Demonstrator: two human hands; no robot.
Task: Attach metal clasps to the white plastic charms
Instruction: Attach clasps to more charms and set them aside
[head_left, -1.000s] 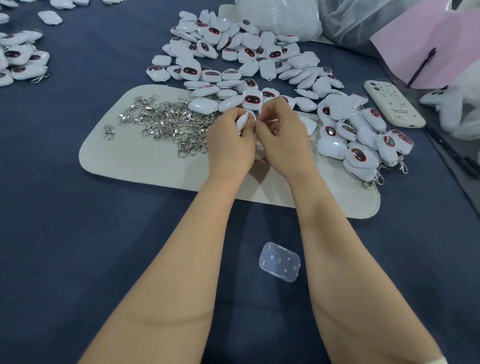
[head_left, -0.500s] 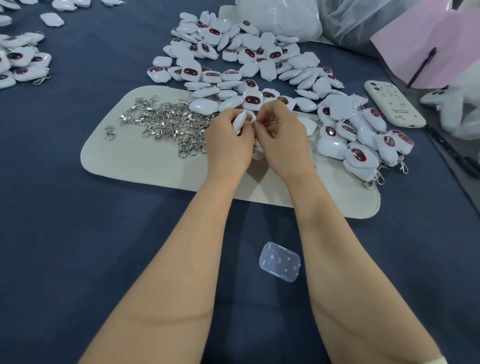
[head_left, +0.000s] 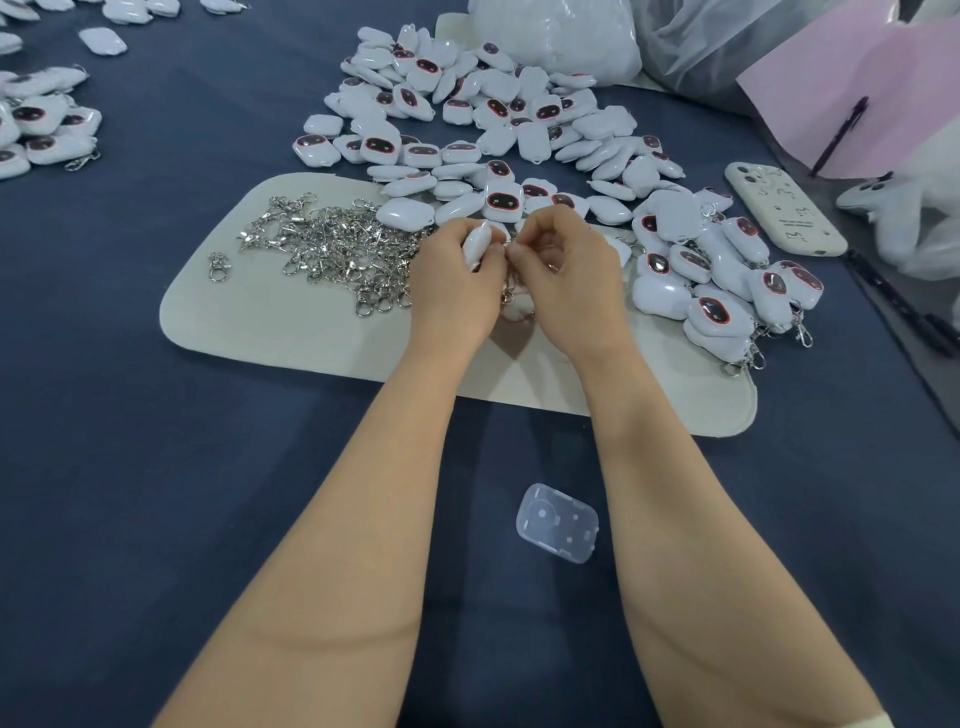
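Even, bright overhead light casts soft shadows beneath the wrists; focus is sharp centrally (edges bow and blur slightly), glare mild.

1 clasp (head_left: 508, 297) mostly hidden between right hand (head_left: 569, 275) and left hand (head_left: 454, 280); its join to the charm (head_left: 477, 247) can't be seen. Charm half covered by left fingers. Charm pile (head_left: 36, 130) upper left cut by frame edge. Pink sheet (head_left: 852, 104) and white bag (head_left: 561, 36) cut at top. White object (head_left: 904, 208) at right edge blurred, unidentifiable.
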